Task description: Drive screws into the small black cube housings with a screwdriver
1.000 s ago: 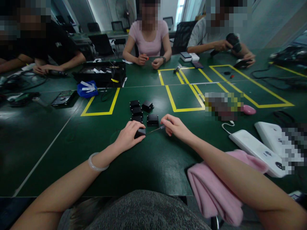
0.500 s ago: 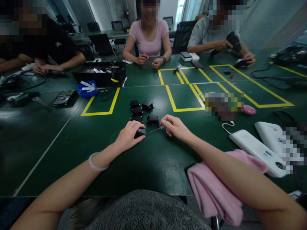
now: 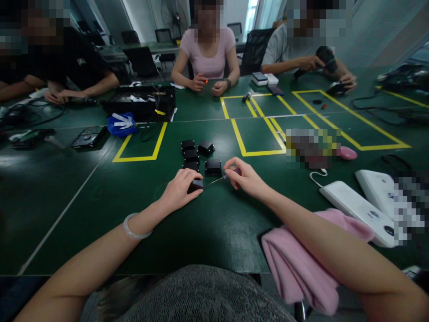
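Observation:
My left hand (image 3: 180,187) is closed round a small black box (image 3: 197,184), pressing it to the green table; the fingers hide part of it. In my right hand (image 3: 241,173) a screwdriver (image 3: 216,180) is pinched by its handle. Its thin metal shaft points left and its tip meets the right side of the held box. Just beyond my hands lie several similar black boxes: one (image 3: 213,167) by the screwdriver, another (image 3: 206,148) turned askew, and a column (image 3: 191,155) of them ahead of my left hand.
A pink cloth (image 3: 298,264) hangs over the table edge under my right forearm. White devices (image 3: 358,212) and a pink mouse (image 3: 348,153) lie to the right. A blue bag (image 3: 121,125) and a black open case (image 3: 140,103) stand at left. Co-workers sit opposite.
My right hand has risen slightly and its grip on the screwdriver handle has shifted a little. My left hand and the held box have stayed in place.

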`<state>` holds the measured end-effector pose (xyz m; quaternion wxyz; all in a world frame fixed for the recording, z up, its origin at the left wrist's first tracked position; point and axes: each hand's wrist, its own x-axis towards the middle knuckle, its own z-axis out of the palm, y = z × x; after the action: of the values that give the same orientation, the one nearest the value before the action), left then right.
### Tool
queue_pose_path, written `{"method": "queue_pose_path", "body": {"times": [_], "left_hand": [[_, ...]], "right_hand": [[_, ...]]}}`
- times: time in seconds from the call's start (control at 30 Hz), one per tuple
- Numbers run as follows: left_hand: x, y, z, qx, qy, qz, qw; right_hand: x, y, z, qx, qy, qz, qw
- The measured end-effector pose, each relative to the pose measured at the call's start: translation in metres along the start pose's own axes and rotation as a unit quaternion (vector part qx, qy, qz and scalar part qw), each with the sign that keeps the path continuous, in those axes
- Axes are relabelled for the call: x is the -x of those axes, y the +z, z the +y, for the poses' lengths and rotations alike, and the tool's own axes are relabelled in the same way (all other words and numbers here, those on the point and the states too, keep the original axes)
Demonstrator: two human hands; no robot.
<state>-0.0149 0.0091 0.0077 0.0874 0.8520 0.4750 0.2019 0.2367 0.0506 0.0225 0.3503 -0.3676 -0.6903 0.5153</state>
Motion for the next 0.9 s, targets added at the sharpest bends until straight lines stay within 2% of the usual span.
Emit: {"method": "queue_pose_path", "body": {"times": [0.27,0.9], "left_hand": [[-0.0002,-0.0011,0.0002,-0.008,0.005,-0.002,1.000],[0.0001,0.0005,-0.0012,-0.008,0.006,0.001,1.000]], "right_hand": [[-0.0002,0.0003,0.0001,0.002,0.022,-0.011,1.000],[0.0000,0.0003,-0.0011,-0.013,0.003,-0.003,1.000]]}}
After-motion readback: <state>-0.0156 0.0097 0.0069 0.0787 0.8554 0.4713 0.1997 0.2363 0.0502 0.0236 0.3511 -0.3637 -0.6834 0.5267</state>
